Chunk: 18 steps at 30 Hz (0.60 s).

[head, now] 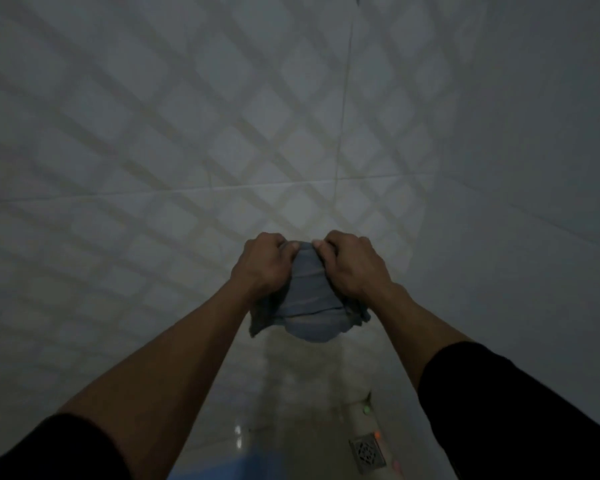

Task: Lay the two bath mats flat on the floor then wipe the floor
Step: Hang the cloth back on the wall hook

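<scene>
A bunched grey-blue cloth (307, 299) hangs in the air in front of a tiled wall. My left hand (264, 263) grips its upper left edge and my right hand (352, 263) grips its upper right edge, knuckles up, the two fists close together. The cloth's lower folds sag below my wrists. Beneath it the glossy floor (291, 393) shows a pale wet-looking sheen. A blue patch (222, 467) lies at the bottom edge between my forearms; what it is cannot be told. No bath mat is clearly visible.
White patterned wall tiles (222, 116) fill most of the view, dimly lit. A square metal floor drain (367, 453) sits at the lower right, with small coloured specks (367, 408) near the wall base.
</scene>
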Available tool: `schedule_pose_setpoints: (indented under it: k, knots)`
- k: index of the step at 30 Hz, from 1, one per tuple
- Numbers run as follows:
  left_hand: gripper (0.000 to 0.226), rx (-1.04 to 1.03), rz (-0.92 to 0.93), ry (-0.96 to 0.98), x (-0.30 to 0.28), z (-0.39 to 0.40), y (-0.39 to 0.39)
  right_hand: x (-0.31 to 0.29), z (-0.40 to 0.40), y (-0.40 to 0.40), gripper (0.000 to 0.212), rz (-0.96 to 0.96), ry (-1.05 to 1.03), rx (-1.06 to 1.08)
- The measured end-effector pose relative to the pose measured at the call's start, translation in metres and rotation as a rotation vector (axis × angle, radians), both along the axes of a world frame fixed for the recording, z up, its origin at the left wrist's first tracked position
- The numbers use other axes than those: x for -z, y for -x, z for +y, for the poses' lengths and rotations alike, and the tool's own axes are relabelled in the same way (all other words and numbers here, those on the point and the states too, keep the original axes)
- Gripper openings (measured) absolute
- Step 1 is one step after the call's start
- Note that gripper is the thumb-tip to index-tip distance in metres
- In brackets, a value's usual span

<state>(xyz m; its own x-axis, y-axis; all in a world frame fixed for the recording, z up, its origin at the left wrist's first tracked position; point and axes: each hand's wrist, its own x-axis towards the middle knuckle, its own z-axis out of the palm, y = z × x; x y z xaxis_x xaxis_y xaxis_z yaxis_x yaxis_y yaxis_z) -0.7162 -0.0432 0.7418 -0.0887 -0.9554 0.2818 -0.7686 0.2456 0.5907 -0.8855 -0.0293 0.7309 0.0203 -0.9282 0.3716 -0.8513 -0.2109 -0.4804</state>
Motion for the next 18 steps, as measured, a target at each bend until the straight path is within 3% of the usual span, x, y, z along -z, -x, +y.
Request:
schedule_pose_setpoints:
  k: [9, 18]
  knots:
    - [0.039, -0.008, 0.010, 0.070, -0.097, 0.035, -0.017, -0.094, 0.024, -0.008, 0.039, 0.092, 0.116, -0.025]
    - [0.029, -0.014, 0.012, 0.273, -0.169, -0.031, 0.023, -0.184, -0.037, 0.042, 0.033, 0.139, 0.266, -0.061]
